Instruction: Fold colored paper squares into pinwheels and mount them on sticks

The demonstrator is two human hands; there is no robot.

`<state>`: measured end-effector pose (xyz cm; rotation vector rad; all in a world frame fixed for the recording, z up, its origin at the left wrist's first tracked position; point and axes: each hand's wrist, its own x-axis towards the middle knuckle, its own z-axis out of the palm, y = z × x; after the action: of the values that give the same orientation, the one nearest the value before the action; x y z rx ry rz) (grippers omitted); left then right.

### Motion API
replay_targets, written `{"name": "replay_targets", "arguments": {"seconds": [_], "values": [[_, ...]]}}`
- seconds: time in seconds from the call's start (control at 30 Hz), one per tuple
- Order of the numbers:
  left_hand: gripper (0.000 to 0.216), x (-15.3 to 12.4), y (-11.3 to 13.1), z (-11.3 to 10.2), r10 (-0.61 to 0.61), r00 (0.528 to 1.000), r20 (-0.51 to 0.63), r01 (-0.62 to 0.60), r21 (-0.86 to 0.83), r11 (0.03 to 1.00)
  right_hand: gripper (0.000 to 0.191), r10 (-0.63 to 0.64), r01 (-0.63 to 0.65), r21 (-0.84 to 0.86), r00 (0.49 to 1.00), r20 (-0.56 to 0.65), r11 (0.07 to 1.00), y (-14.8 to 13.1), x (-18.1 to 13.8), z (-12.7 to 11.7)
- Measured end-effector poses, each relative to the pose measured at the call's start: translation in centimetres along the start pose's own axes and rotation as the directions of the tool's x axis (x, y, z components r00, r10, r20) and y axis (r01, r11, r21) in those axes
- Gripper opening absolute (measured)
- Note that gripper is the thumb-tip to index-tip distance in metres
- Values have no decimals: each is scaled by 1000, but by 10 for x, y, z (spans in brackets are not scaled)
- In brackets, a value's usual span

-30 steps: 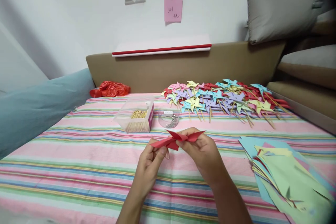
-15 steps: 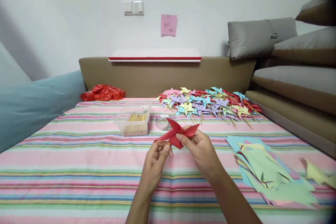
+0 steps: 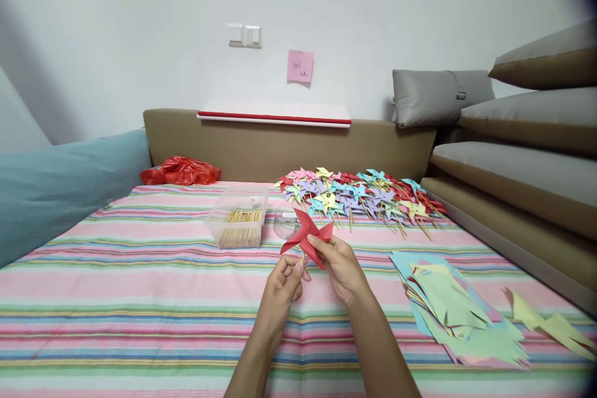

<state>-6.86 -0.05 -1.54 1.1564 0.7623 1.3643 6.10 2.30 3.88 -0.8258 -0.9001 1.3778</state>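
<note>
Held up over the striped cloth is a red paper pinwheel, its blades folded in to the centre. My right hand grips it from the right, thumb pressed on the middle. Just below and left of it, my left hand pinches a thin wooden stick; only a short pale tip shows, close to the pinwheel's lower blade. Whether the stick touches the paper I cannot tell. Behind the pinwheel stands a round clear container with small metal pieces, partly covered by a blade.
A clear plastic box holds many wooden sticks. Finished pinwheels on sticks lie heaped at the back right. Cut coloured paper is stacked on the right, beside loose yellow pieces. A red plastic bag lies back left; cushions are piled right.
The pinwheel has turned and tilted in my right hand, moving slightly left. My left hand has dropped a little below it, and a stick tip now shows. The camera view has shifted.
</note>
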Motion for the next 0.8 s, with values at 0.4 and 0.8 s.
{"name": "replay_targets", "arguments": {"seconds": [0.4,0.8], "values": [[31,7,-17,8,-55,998,-12,55,32,998,46,49,-50,-81,999,-14,995,16,4,-24],[32,8,-44,0,-122,991,47,123,-18,992,50,27,-32,-119,999,-47,992,46,11,-43]]}}
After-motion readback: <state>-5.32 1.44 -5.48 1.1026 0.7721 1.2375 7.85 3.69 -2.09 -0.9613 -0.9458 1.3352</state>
